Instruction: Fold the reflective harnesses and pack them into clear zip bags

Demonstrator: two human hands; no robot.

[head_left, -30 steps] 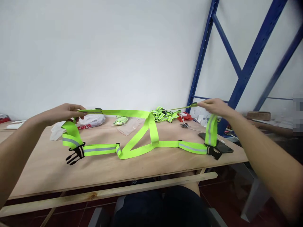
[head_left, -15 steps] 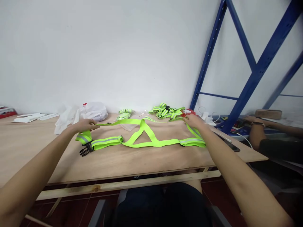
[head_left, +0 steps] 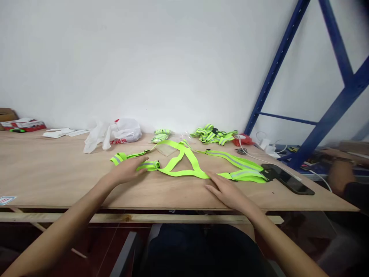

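Note:
A neon yellow-green reflective harness [head_left: 191, 158] lies spread on the wooden table [head_left: 72, 188], its middle straps forming a triangle. My left hand [head_left: 129, 170] rests over the harness's left end, fingers stretched out and covering part of the straps there. At the lower middle strap is my right hand [head_left: 226, 190], open, with its fingertips at the strap's edge. Grey reflective stripes run along the side straps. A black buckle [head_left: 268, 175] at the right end lies against a dark phone [head_left: 291, 179].
Behind the harness are a packed bag of reflective straps [head_left: 161, 136] and a loose heap of similar straps [head_left: 215, 134]. White plastic bags [head_left: 125, 130] stand further left. White cables and a red item [head_left: 243, 140] lie near a blue metal rack [head_left: 276, 65]. Another person's arm [head_left: 341, 169] is at far right.
Both hands have let go of the harness's upper strap and come nearer, toward the middle. The side straps now lie flatter, and the right end is spread toward the phone. The view has shifted.

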